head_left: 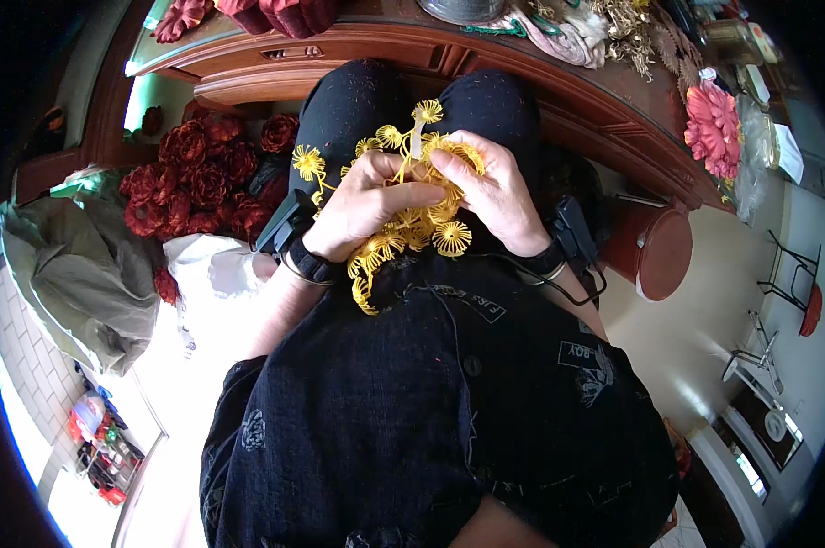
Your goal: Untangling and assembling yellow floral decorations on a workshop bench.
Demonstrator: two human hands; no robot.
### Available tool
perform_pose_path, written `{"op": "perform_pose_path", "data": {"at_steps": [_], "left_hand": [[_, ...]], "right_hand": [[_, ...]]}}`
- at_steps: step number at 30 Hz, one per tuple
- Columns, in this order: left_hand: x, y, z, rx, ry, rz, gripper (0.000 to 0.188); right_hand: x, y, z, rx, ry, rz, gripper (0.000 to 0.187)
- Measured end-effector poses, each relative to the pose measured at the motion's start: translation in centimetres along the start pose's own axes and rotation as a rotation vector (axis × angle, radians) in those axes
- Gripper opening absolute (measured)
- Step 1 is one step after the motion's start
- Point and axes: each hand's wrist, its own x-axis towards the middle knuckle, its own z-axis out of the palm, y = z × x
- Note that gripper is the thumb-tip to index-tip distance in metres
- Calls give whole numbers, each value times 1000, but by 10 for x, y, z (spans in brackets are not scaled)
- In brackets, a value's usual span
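Over my lap I hold a bunch of yellow artificial flowers (453,238) with round fringed heads and thin yellow stems. My left hand (365,208) is closed on the stems, its thumb lying across the bunch. My right hand (495,187) grips the bunch from the other side, thumb and fingers bent around it. A pale, narrow strip (417,142) stands up between the hands beside one flower head; its kind is unclear. Some flower heads hang below my fingers against my dark shirt (358,365), and others stick out above them. My fingertips are partly hidden by the flowers.
A reddish wooden table (394,57) with drawers stands just beyond my knees, bearing dark red flowers (285,14), a metal tin (463,9) and a pink flower (712,128). Dark red flowers (202,173) are piled at left near a grey sack (74,274). At right sits a red-brown drum (664,254).
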Motion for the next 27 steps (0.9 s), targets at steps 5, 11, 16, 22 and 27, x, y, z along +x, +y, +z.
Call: {"op": "perform_pose_path", "data": {"at_steps": [5, 11, 16, 22, 27], "left_hand": [[-7, -1, 1, -176, 36, 36, 8], [-12, 0, 8, -159, 121, 86, 7], [-22, -12, -14, -341, 53, 202, 15], [-19, -4, -13, -227, 106, 267, 5], [-16, 9, -6, -116, 93, 275, 5]], "right_hand": [[-6, -4, 10, 22, 89, 39, 19], [-10, -3, 13, 101, 151, 57, 16], [-6, -9, -27, 198, 376, -100, 16], [-8, -40, -11, 46, 101, 33, 21], [-2, -46, -21, 88, 84, 62, 13]]}}
